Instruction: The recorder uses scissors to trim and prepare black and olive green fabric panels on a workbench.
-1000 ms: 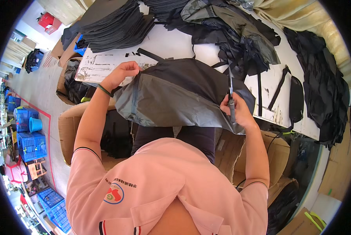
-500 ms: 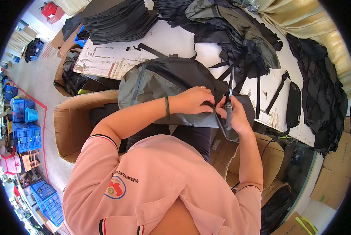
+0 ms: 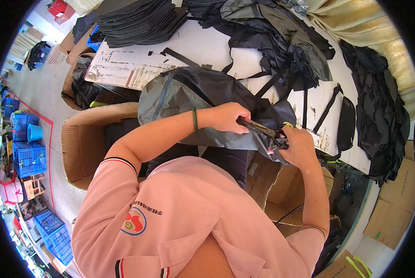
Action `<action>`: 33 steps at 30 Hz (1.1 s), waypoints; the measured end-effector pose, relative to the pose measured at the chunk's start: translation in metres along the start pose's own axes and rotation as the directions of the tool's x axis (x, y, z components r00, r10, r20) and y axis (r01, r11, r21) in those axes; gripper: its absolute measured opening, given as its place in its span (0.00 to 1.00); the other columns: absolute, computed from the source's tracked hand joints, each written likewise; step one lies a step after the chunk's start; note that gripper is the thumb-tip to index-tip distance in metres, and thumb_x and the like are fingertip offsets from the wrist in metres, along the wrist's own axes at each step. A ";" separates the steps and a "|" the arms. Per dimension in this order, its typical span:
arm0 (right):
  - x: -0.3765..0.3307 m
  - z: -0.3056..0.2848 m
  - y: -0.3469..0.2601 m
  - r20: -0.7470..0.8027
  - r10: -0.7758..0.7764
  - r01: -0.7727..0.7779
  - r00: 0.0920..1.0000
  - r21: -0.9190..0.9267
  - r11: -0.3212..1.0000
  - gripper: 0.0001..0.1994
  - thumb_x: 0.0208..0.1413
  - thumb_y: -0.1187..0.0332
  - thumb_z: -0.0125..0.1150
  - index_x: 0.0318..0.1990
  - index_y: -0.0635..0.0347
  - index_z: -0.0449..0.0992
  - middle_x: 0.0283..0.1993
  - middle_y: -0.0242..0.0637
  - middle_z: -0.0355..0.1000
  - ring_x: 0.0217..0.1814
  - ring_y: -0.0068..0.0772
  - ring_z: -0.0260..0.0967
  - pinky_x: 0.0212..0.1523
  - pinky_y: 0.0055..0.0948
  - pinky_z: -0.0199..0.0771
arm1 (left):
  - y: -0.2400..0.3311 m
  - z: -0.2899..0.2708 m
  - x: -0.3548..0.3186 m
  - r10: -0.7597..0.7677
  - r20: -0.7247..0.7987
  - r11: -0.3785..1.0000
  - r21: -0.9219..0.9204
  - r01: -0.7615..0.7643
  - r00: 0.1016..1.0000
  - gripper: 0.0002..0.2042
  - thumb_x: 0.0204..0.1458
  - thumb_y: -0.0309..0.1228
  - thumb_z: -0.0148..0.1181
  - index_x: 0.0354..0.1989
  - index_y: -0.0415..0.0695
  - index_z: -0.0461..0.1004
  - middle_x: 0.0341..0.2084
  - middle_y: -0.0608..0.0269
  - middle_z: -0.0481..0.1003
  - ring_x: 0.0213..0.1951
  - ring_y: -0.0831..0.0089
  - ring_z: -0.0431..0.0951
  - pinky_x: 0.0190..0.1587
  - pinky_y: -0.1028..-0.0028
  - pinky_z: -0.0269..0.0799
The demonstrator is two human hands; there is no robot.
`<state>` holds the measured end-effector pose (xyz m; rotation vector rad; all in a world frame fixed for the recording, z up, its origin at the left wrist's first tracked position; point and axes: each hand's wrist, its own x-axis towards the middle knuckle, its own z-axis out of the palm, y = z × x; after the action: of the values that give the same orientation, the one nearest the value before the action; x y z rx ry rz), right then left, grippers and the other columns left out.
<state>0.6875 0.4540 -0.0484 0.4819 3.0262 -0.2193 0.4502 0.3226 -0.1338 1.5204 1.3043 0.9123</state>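
A dark grey and black fabric bag piece (image 3: 189,88) hangs over the table's near edge toward my lap. My left hand (image 3: 229,117) is closed on its near edge, thumb and fingers pinching the cloth. In my right hand (image 3: 298,143) is a pair of scissors (image 3: 263,129), with the fingers at its handles. Its blades point left across the fabric, and their tips come close to my left fingers. Whether the blades touch the cloth I cannot tell.
The worn white table (image 3: 128,62) carries a stack of black sheets (image 3: 135,23) and a heap of black fabric (image 3: 281,46). A black pouch with a strap (image 3: 346,123) lies at the right. Cardboard boxes (image 3: 80,148) stand below. Black pieces (image 3: 379,111) hang at the far right.
The scissors have swung from pointing up and away to lying across the fabric toward my left hand. My right hand has shifted right and turned. My left hand keeps its pinch nearly in place.
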 end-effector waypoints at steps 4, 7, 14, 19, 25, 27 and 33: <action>-0.002 -0.005 -0.001 0.077 0.033 -0.030 0.996 -0.042 0.999 0.19 0.31 0.64 0.72 0.32 0.59 0.70 0.25 0.40 0.72 0.32 0.45 0.72 0.36 0.38 0.68 | 0.003 -0.001 -0.002 0.007 -0.019 1.000 -0.008 -0.007 1.000 0.13 0.43 0.33 0.66 0.30 0.36 0.76 0.22 0.55 0.76 0.25 0.71 0.74 0.31 0.71 0.70; -0.002 -0.001 -0.002 0.083 0.035 -0.035 0.996 -0.006 0.999 0.19 0.31 0.64 0.72 0.32 0.59 0.70 0.25 0.40 0.71 0.32 0.45 0.72 0.35 0.39 0.68 | 0.003 -0.001 -0.002 0.007 -0.019 1.000 0.002 -0.007 1.000 0.12 0.43 0.33 0.66 0.30 0.36 0.76 0.23 0.54 0.77 0.25 0.70 0.75 0.30 0.71 0.70; 0.000 0.000 -0.006 0.088 0.050 -0.056 0.995 0.071 0.996 0.20 0.33 0.60 0.72 0.30 0.60 0.68 0.22 0.42 0.71 0.28 0.51 0.70 0.31 0.43 0.68 | -0.001 0.001 -0.002 0.018 -0.020 1.000 0.022 -0.018 1.000 0.12 0.43 0.33 0.66 0.30 0.36 0.77 0.23 0.54 0.77 0.25 0.68 0.75 0.30 0.70 0.69; 0.001 0.000 -0.007 0.164 0.075 -0.094 0.984 0.110 0.989 0.26 0.35 0.48 0.74 0.29 0.60 0.70 0.20 0.40 0.71 0.28 0.48 0.72 0.30 0.42 0.69 | 0.001 0.000 -0.001 0.013 -0.013 0.999 0.045 -0.013 1.000 0.12 0.43 0.33 0.66 0.30 0.36 0.77 0.22 0.54 0.77 0.25 0.68 0.75 0.30 0.70 0.69; 0.000 0.001 -0.007 0.205 0.116 -0.153 0.972 0.173 0.973 0.28 0.31 0.48 0.76 0.32 0.59 0.71 0.20 0.44 0.70 0.26 0.51 0.71 0.28 0.40 0.68 | -0.001 0.002 -0.001 0.029 0.003 0.998 0.048 -0.029 1.000 0.12 0.43 0.34 0.65 0.30 0.36 0.76 0.23 0.54 0.77 0.26 0.66 0.76 0.31 0.69 0.70; -0.001 0.002 -0.007 0.207 0.115 -0.144 0.972 0.131 0.981 0.25 0.32 0.51 0.76 0.31 0.58 0.71 0.19 0.44 0.70 0.25 0.51 0.71 0.28 0.41 0.68 | -0.001 0.003 -0.001 0.031 0.000 0.997 0.077 -0.031 1.000 0.12 0.43 0.34 0.65 0.30 0.37 0.76 0.23 0.54 0.77 0.26 0.65 0.76 0.32 0.69 0.70; -0.008 0.009 0.004 0.159 0.074 -0.065 0.985 -0.056 0.996 0.18 0.35 0.61 0.71 0.31 0.59 0.70 0.22 0.44 0.72 0.29 0.50 0.72 0.32 0.43 0.70 | -0.003 0.003 -0.001 0.044 0.023 0.995 0.085 -0.046 0.999 0.12 0.42 0.34 0.65 0.30 0.37 0.76 0.25 0.54 0.77 0.27 0.64 0.76 0.32 0.69 0.70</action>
<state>0.6969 0.4543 -0.0573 0.5371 2.8449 -0.1676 0.4522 0.3213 -0.1379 1.6271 1.3129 0.8767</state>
